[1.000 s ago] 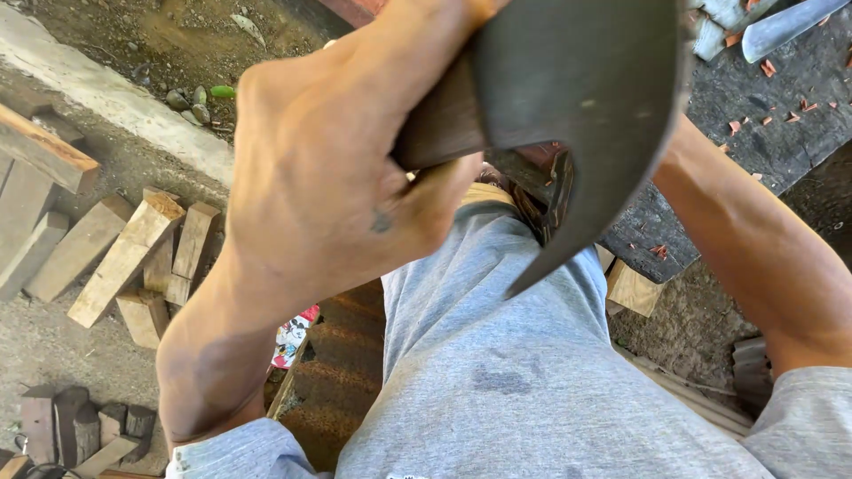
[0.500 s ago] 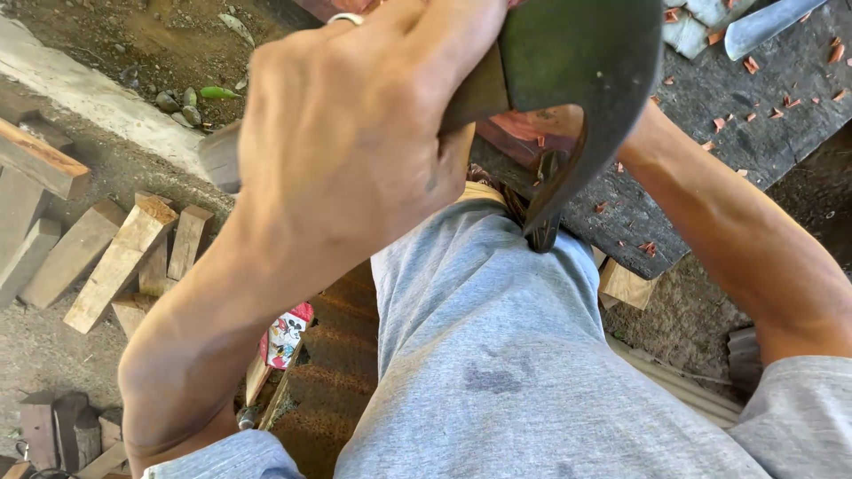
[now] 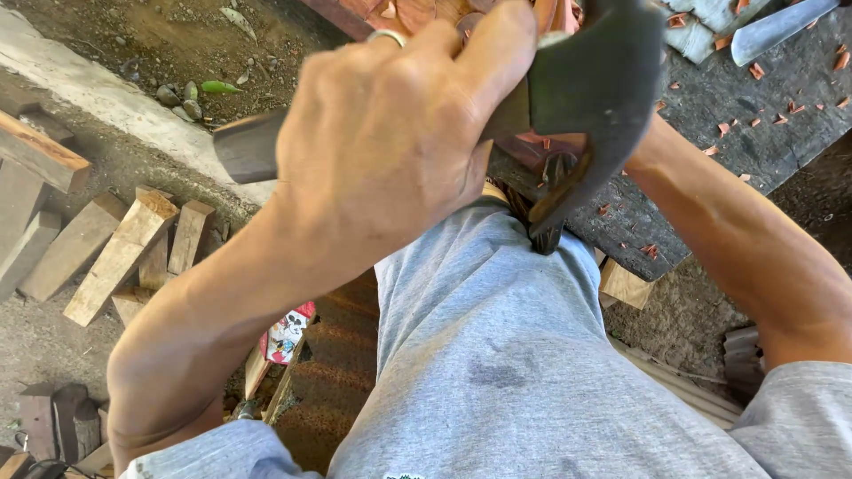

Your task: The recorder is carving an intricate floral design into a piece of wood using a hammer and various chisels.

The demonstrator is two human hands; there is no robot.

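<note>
Up close, the left hand (image 3: 390, 151) is gripping a dark hatchet (image 3: 595, 89) by its handle, blade curving down toward the reddish wood (image 3: 417, 13) at the bench (image 3: 710, 168), probably for control. I cannot tell what the right hand is doing; it is hidden. Below, a small red-and-white cartoon packet (image 3: 286, 335) is lying among planks (image 3: 115, 253).

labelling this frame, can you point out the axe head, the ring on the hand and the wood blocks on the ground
axe head (image 3: 595, 84): head view, on its dark flat side.
ring (image 3: 387, 36): head view, on the silver band atop a finger of the left hand (image 3: 382, 151).
wood blocks (image 3: 120, 253): head view, on the long pale block.
</note>
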